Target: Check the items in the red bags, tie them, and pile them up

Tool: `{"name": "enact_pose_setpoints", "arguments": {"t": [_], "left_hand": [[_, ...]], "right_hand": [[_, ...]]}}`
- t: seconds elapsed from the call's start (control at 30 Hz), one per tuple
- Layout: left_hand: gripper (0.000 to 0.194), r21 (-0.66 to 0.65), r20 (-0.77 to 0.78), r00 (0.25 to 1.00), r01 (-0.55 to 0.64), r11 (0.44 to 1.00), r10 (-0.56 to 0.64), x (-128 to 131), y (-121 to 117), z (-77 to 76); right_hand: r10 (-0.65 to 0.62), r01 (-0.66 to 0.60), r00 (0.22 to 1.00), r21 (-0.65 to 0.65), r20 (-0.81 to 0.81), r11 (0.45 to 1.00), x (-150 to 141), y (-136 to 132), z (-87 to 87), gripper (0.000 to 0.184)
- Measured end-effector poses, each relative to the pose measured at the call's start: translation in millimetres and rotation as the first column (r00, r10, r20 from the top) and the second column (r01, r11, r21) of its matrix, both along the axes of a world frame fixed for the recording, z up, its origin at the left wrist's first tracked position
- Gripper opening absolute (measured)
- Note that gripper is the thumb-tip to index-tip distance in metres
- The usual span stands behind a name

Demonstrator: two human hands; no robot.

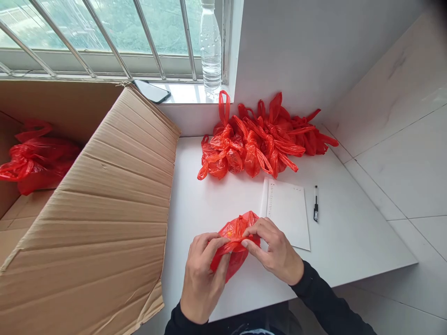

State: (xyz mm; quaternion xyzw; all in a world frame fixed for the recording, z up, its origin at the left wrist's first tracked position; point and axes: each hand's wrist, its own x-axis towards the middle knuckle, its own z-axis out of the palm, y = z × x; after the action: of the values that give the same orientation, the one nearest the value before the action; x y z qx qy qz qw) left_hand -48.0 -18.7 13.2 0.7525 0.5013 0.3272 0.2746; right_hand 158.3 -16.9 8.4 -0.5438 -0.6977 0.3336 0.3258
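Note:
Near the table's front edge, a red plastic bag (238,265) lies between my hands. My left hand (204,272) pinches its gathered edge from the left. From the right, my right hand (274,244) grips the same edge between thumb and forefinger. A small yellow-orange spot shows through the thin plastic, but I cannot make out the contents. Farther back, several knotted red plastic bags (251,144) are heaped against the wall.
A large open cardboard box (115,195) stands at left, with a red bag (38,156) inside. A notepad (288,214) and a pen (316,204) lie on the white table (356,242). On the windowsill are a water bottle (211,51) and a phone (152,91).

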Motion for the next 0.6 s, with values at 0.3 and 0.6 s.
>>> {"name": "enact_pose_setpoints", "arguments": {"t": [0.3, 0.6], "left_hand": [[0.016, -0.038, 0.233, 0.918, -0.321, 0.946, 0.321, -15, -1, 5.5], [0.008, 0.058, 0.249, 0.870, -0.452, 0.890, 0.426, -7, -1, 27.3]], "right_hand": [[-0.351, 0.325, 0.904, -0.139, -0.243, 0.935, 20, -1, 2.1, 0.011], [-0.354, 0.308, 0.877, -0.184, -0.325, 0.933, 13, 0, 11.2, 0.022]]}}
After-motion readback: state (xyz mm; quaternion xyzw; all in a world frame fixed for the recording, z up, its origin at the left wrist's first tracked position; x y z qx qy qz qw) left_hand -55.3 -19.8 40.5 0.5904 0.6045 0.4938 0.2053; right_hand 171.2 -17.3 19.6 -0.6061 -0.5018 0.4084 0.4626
